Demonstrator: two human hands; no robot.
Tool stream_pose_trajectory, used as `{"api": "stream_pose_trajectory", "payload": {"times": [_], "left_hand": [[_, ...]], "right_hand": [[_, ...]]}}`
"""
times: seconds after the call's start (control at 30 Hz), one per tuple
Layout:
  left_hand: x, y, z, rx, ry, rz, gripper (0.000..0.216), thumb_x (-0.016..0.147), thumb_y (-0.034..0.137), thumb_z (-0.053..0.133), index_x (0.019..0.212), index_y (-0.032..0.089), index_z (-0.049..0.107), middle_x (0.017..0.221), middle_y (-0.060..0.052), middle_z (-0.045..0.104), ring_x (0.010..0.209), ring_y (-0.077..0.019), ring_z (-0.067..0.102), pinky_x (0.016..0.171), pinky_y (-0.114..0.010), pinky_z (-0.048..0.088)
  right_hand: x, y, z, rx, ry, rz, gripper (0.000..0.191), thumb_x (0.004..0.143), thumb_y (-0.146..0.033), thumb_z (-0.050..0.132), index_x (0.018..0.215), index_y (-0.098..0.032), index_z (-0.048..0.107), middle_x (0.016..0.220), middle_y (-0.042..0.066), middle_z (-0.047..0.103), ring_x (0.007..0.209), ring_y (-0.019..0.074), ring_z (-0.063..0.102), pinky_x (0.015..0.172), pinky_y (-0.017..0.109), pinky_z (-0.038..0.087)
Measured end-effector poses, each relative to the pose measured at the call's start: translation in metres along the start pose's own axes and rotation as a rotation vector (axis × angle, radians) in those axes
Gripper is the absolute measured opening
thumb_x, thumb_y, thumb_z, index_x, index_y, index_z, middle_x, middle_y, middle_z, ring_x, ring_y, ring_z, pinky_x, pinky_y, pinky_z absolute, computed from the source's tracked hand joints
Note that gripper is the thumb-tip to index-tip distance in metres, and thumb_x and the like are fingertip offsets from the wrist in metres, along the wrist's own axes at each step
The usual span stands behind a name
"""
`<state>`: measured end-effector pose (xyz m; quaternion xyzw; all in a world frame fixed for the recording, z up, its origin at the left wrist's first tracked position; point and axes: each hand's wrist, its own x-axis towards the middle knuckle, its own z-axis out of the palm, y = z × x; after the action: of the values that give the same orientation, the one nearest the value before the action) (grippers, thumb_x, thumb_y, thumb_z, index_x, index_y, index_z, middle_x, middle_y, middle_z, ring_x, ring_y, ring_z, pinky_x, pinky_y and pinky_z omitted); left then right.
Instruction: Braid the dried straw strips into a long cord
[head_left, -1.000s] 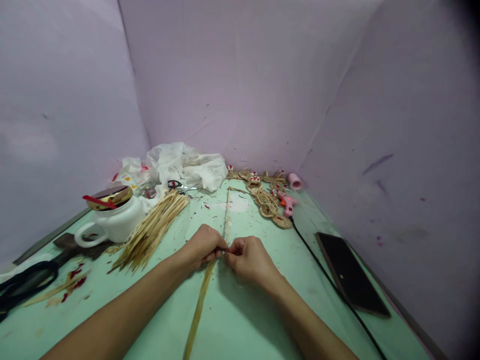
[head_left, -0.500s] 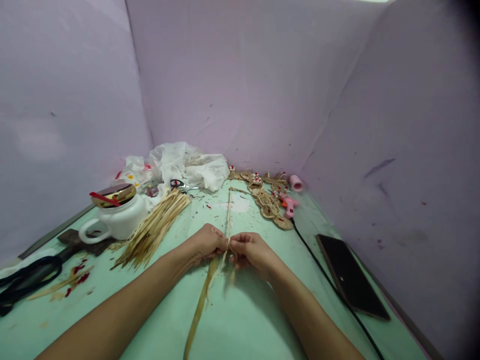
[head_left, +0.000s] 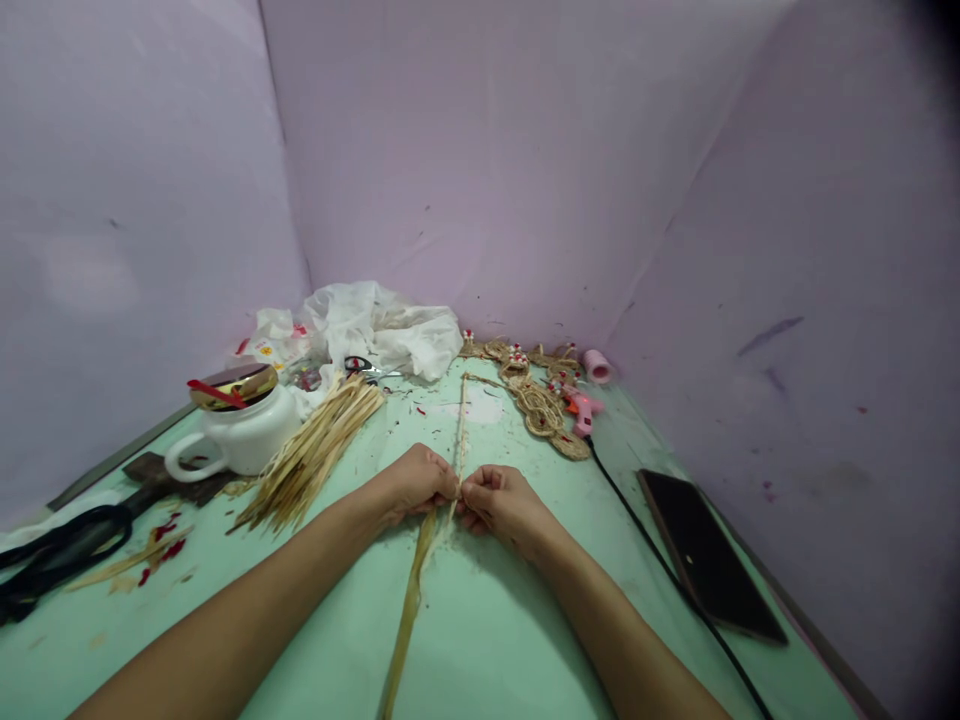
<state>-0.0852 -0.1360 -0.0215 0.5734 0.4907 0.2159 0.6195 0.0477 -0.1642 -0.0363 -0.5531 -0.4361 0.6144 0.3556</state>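
left hand (head_left: 416,483) + right hand (head_left: 499,497): fingers pinched shut on straw cord (head_left: 460,420), centre frame, lying on surface (head_left: 487,630) | loose strip (head_left: 411,600) runs to bottom edge | tip: probably pinch close to twist, even tension

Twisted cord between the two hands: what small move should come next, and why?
Probably one more twist of the loose strips just below the pinch. The left hand and right hand both pinch where the twisted cord ends, and flat, untwisted strips trail from there toward the person, so the cord looks unfinished at that spot.
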Motion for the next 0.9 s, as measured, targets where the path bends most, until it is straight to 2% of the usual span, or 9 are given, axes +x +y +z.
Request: {"api": "stream_pose_trajectory", "payload": {"times": [0.17,0.27,0.37,0.57,0.8,0.9], "left_hand": [[0.0031,-0.0057,-0.0015,-0.004,-0.012,-0.002,0.008,0.049,0.016,0.05,0.043,0.014,0.046,0.033,0.006,0.035,0.028,-0.0024,0.021,0.031,-0.019,0.01],[0.004,-0.007,-0.0015,0.004,-0.008,-0.019,0.007,0.05,0.016,0.05,0.044,0.014,0.048,0.034,0.006,0.036,0.028,-0.0026,0.022,0.031,-0.02,0.01],[0.0034,-0.0042,-0.0003,0.017,-0.004,-0.042,0.006,0.05,0.015,0.051,0.045,0.013,0.049,0.033,0.006,0.035,0.028,-0.0027,0.022,0.03,-0.02,0.01],[0.0021,-0.0031,0.0002,0.034,-0.009,-0.024,0.007,0.049,0.012,0.048,0.043,0.013,0.047,0.033,0.006,0.034,0.028,-0.0029,0.022,0.031,-0.019,0.012],[0.0007,-0.004,0.0027,0.237,0.087,-0.102,0.006,0.051,0.014,0.049,0.046,0.013,0.051,0.035,0.002,0.044,0.027,-0.005,0.027,0.031,-0.02,0.018],[-0.0001,-0.0038,0.0029,0.305,0.081,-0.096,0.009,0.054,0.017,0.049,0.048,0.012,0.052,0.039,0.001,0.048,0.028,-0.0051,0.029,0.033,-0.02,0.02]], "right_hand": [[-0.0031,-0.0034,0.0014,0.077,-0.035,0.02,0.008,0.063,-0.016,0.053,0.065,-0.016,0.045,0.049,-0.003,0.052,0.038,0.0067,0.045,0.039,0.019,0.038],[-0.0027,-0.0039,0.0003,0.035,-0.032,0.0,0.006,0.064,-0.018,0.053,0.064,-0.014,0.048,0.049,-0.003,0.052,0.035,0.0045,0.038,0.035,0.017,0.028],[-0.0018,-0.0046,0.0,-0.076,0.033,-0.015,0.005,0.065,-0.015,0.052,0.061,-0.014,0.05,0.045,-0.003,0.05,0.033,0.0024,0.029,0.034,0.018,0.017],[-0.0002,-0.0029,-0.0017,-0.212,0.08,-0.003,0.015,0.063,-0.017,0.052,0.049,-0.014,0.049,0.031,-0.008,0.029,0.031,0.0025,0.018,0.037,0.021,0.012],[0.005,0.0041,-0.0028,-0.206,0.072,-0.039,0.009,0.062,-0.018,0.053,0.054,-0.014,0.051,0.039,-0.006,0.041,0.033,0.0021,0.022,0.037,0.02,0.014],[0.0039,0.004,-0.0024,-0.207,0.078,-0.049,0.009,0.063,-0.018,0.053,0.055,-0.014,0.05,0.04,-0.006,0.042,0.034,0.0022,0.023,0.038,0.02,0.016]]}}
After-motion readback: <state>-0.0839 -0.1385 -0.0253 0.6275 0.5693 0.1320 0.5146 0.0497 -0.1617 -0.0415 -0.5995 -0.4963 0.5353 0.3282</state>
